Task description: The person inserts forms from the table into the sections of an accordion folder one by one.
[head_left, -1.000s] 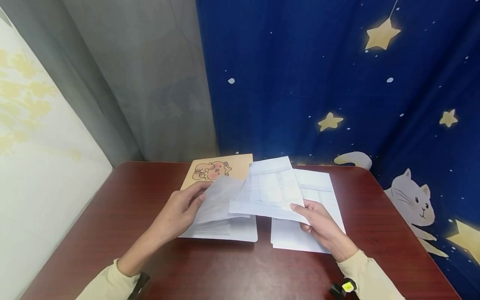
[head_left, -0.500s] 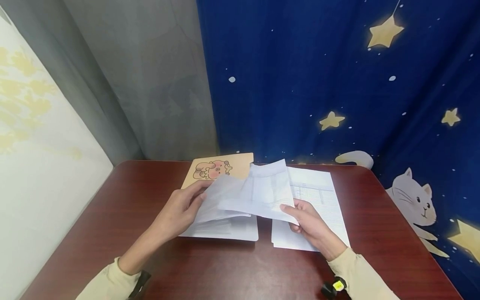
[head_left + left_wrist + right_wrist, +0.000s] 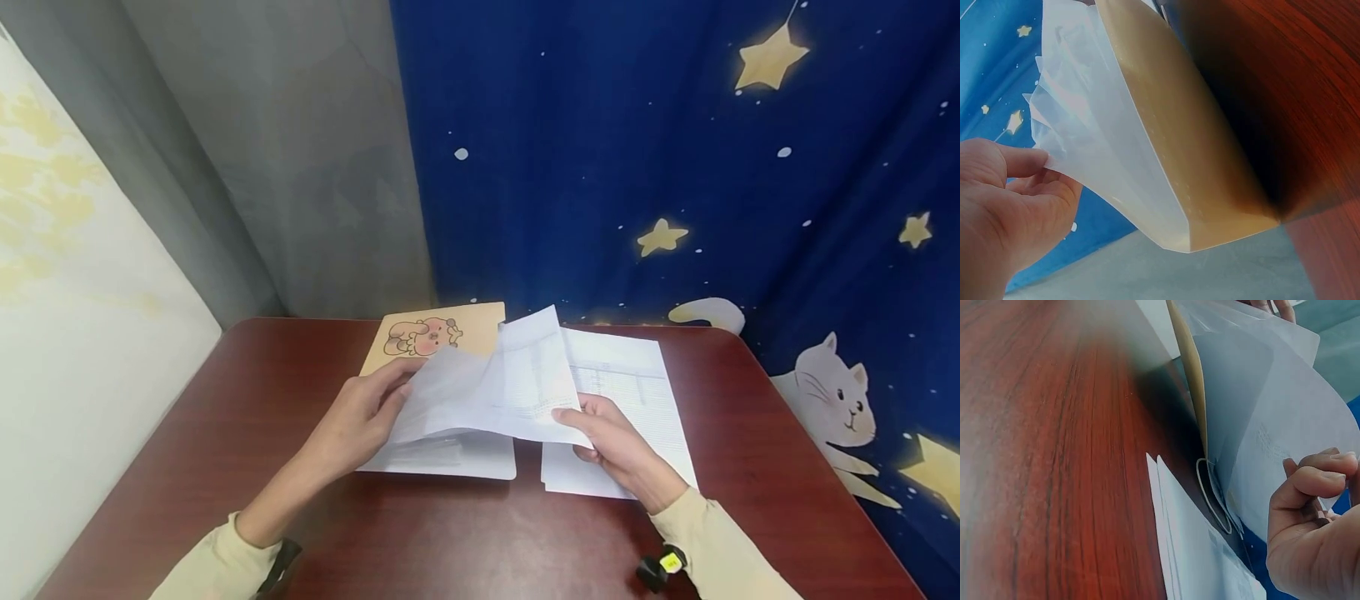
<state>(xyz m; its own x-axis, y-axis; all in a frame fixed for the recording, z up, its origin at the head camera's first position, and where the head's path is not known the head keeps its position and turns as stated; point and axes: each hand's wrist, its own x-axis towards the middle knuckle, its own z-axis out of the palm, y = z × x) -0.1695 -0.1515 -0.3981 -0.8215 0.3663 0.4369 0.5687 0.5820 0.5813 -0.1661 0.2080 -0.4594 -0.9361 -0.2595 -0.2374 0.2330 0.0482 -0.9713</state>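
The right hand (image 3: 615, 442) pinches a printed sheet (image 3: 525, 379), angled toward the folder pocket (image 3: 442, 392), whose flap the left hand (image 3: 360, 421) apparently holds lifted

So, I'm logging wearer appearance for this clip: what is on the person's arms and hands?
Both arms wear pale cream long sleeves, left sleeve and right sleeve. The hands are bare. A black wrist device with a yellow tag sits at the right cuff, a black strap at the left.

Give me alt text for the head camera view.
Two hands over a dark red table: the right hand pinches a printed sheet, while the left hand lifts a translucent folder flap. More printed pages lie flat at right.
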